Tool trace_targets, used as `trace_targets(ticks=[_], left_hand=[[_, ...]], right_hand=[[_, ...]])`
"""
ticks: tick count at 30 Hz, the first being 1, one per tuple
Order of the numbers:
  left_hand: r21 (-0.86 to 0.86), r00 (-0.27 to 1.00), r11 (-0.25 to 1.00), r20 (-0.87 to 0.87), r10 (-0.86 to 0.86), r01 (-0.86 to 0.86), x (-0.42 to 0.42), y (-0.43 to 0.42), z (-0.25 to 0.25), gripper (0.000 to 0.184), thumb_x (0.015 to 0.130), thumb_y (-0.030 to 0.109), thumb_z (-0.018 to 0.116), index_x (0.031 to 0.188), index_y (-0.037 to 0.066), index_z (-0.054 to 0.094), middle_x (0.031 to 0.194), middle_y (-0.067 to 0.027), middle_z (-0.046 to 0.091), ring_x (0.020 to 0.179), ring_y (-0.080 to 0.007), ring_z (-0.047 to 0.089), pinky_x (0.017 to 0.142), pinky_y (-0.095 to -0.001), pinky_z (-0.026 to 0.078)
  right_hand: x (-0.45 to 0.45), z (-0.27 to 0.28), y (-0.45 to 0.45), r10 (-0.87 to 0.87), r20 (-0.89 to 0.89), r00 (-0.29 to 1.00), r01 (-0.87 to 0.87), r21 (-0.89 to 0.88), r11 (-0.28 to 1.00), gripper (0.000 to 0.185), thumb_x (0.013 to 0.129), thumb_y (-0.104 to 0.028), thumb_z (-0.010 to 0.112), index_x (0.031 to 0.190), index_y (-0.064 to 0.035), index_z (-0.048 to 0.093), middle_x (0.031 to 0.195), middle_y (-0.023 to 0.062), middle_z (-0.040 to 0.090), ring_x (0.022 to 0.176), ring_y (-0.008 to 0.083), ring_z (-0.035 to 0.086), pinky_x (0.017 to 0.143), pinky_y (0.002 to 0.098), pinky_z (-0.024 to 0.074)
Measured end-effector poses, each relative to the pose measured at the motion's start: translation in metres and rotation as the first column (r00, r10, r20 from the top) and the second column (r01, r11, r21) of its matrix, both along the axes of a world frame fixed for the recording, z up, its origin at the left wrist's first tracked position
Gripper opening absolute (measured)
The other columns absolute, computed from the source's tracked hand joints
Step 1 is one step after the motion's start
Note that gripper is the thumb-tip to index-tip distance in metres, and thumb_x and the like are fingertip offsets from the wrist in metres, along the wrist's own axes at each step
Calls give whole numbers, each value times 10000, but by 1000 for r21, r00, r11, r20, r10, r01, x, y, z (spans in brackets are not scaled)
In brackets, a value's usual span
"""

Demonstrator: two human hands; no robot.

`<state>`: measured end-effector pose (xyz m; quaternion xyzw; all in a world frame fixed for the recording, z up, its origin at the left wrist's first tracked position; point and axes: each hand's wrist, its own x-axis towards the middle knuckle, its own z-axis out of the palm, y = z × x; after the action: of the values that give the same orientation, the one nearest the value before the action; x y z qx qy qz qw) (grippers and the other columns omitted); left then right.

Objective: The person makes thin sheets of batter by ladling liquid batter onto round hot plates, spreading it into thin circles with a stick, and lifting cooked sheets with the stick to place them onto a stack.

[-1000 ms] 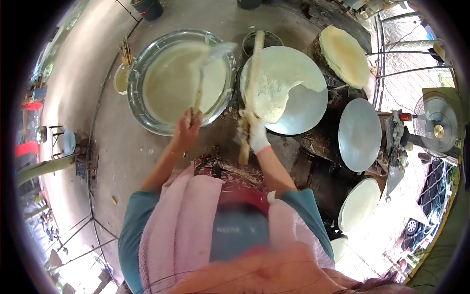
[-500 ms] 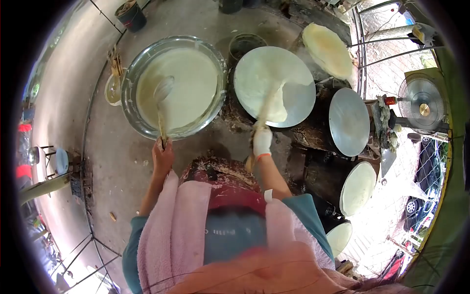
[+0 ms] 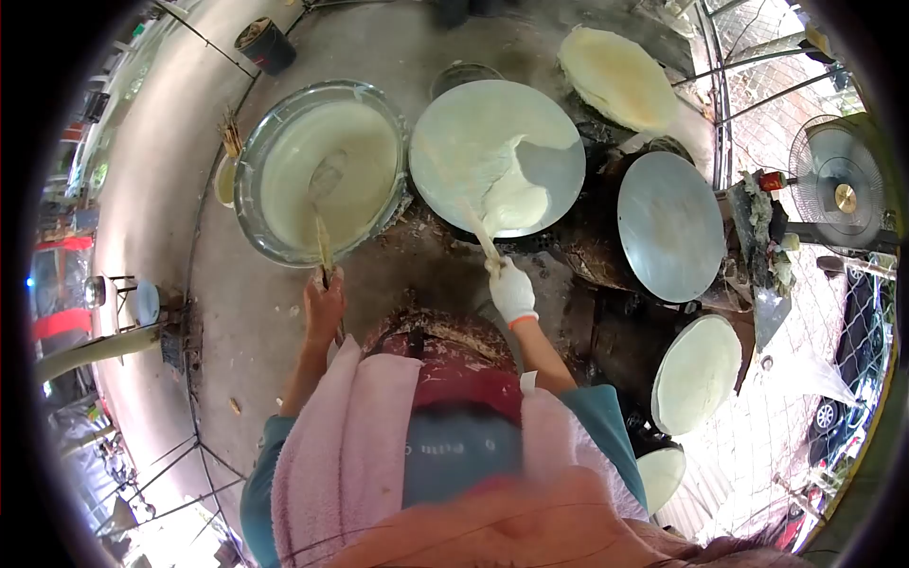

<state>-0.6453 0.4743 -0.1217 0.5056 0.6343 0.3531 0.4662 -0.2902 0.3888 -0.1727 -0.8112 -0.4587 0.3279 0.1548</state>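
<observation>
My left hand (image 3: 324,298) is closed around the handle of a long ladle (image 3: 323,232), whose bowl sits in the pale batter (image 3: 365,161) of a wide metal basin (image 3: 254,227). In a white glove, my right hand (image 3: 512,292) grips a wooden spreader (image 3: 485,237). The spreader reaches over a round griddle (image 3: 559,166); its far end is blurred against the batter. Wet batter (image 3: 516,201) covers much of the griddle with a thicker pool near the front, while bare metal shows at the right.
Right of me stand a bare griddle (image 3: 670,227) and another covered with a pale sheet (image 3: 698,374). A browned round sheet (image 3: 617,78) lies at the back right. A fan (image 3: 843,194) stands far right, a dark bucket (image 3: 265,45) at the back left.
The spreader has swung leftward across the griddle, and the batter's thick pool has changed shape. The ladle bowl looks lower in the batter. My view has shifted slightly.
</observation>
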Motion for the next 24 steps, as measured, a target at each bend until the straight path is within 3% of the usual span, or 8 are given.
trace_targets(ticks=[2, 5, 7, 10, 13, 18, 20, 24], left_hand=[[63, 994, 997, -105, -37, 44, 6, -10, -5, 106, 912, 146, 598, 883, 52, 556, 669, 8, 511, 546, -79, 464, 457, -249, 376], [-116, 998, 991, -17, 67, -68, 50, -24, 48, 158, 909, 159, 601, 838, 35, 535, 630, -5, 488, 516, -99, 448, 445, -274, 363], [-207, 992, 971, 18, 122, -116, 68, -31, 63, 186, 908, 163, 599, 815, 22, 521, 617, -15, 478, 512, -110, 447, 445, -288, 359], [-72, 987, 997, -161, -2, -9, 74, -28, 57, 201, 910, 166, 589, 803, 14, 511, 613, -18, 468, 514, -106, 448, 443, -291, 353], [84, 930, 986, -351, -107, 145, 72, -27, 46, 190, 909, 160, 582, 810, 10, 519, 616, -28, 470, 511, -109, 448, 445, -293, 351], [-227, 993, 973, -118, 10, -37, 63, -29, 39, 137, 890, 126, 581, 847, -2, 560, 711, -137, 541, 623, -223, 520, 532, -362, 405], [-137, 976, 989, -219, 22, -53, 44, -35, 13, 99, 867, 109, 593, 874, 11, 585, 776, -169, 563, 694, -264, 547, 567, -389, 426], [133, 786, 970, -612, -83, 206, 14, -44, -30, 96, 822, 93, 617, 910, 52, 618, 826, -172, 576, 744, -288, 568, 586, -406, 454]], right_hand=[[30, 0, -5, -98, 73, 993, 98, 1, 995, 306, 940, -324, 453, 1038, -50, 548, 825, 254, 653, 775, 425, 636, 693, 537, 489], [90, -6, 7, -179, 158, 971, 168, 80, 983, 300, 927, -305, 476, 1046, -42, 561, 824, 243, 657, 782, 422, 637, 689, 533, 489], [111, 13, 30, -270, 14, 963, 269, 54, 962, 328, 927, -300, 479, 1013, -8, 600, 892, 249, 658, 849, 421, 630, 734, 507, 494], [100, -9, 13, -107, -109, 988, 131, 243, 961, 348, 941, -310, 448, 1030, -12, 603, 885, 265, 646, 860, 450, 609, 764, 515, 486], [100, -12, -31, 18, -6, 1000, -18, 8, 1000, 423, 956, -337, 392, 1252, -54, 499, 848, 275, 640, 801, 440, 624, 722, 524, 492], [175, -13, 35, -144, 177, 974, 123, 126, 984, 526, 971, -429, 359, 1349, -66, 409, 811, 274, 640, 743, 447, 618, 651, 537, 477], [202, -3, 84, -55, 312, 948, 48, 30, 998, 554, 932, -338, 418, 1387, -33, 336, 813, 233, 659, 748, 388, 649, 650, 496, 509], [194, 27, 145, -176, 259, 950, 129, 188, 974, 512, 911, -414, 451, 1271, -51, 460, 828, 228, 660, 771, 412, 645, 688, 492, 521]])
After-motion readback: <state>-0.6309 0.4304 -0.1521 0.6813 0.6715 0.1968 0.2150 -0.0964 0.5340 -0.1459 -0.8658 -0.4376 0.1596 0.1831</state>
